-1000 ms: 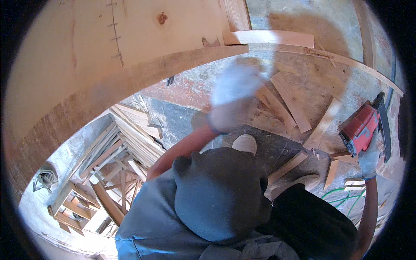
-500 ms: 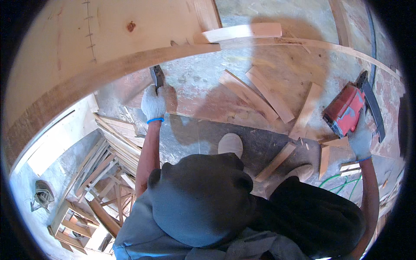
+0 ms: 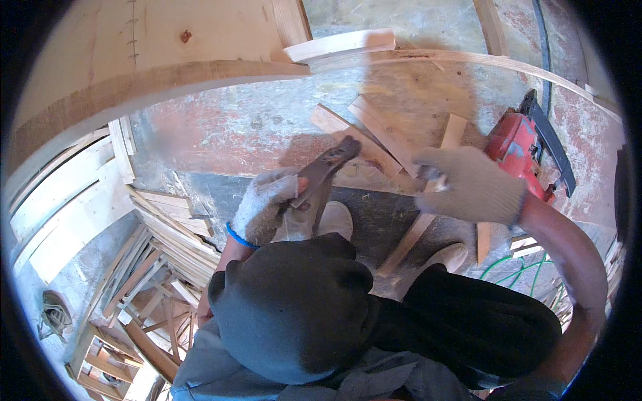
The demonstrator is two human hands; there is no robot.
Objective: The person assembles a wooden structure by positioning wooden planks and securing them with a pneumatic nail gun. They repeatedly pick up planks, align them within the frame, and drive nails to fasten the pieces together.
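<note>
My left hand (image 3: 263, 206), in a white knit glove with a blue cuff, is closed around a dark flat tool (image 3: 326, 168) that has a notched end; its exact kind is unclear. The tool slants up and to the right in front of my body. My gloved right hand (image 3: 471, 184) hovers over wood strips, its curled fingers smeared by motion, so what they hold cannot be made out. Just beyond that wrist a red and black nail gun (image 3: 511, 144) rests on the floor, partly covered by the hand.
Loose wood strips (image 3: 354, 139) lie on the floor ahead. A large wooden panel (image 3: 221, 33) spans the upper left. Stacked offcuts (image 3: 170, 234) are at the left, with a wooden frame (image 3: 107, 364) below. A green hose (image 3: 521, 271) curls at the right.
My right hand has let go of the nail gun and moved left. My left hand has drawn the dark tool away from the panel's edge, nearer my body.
</note>
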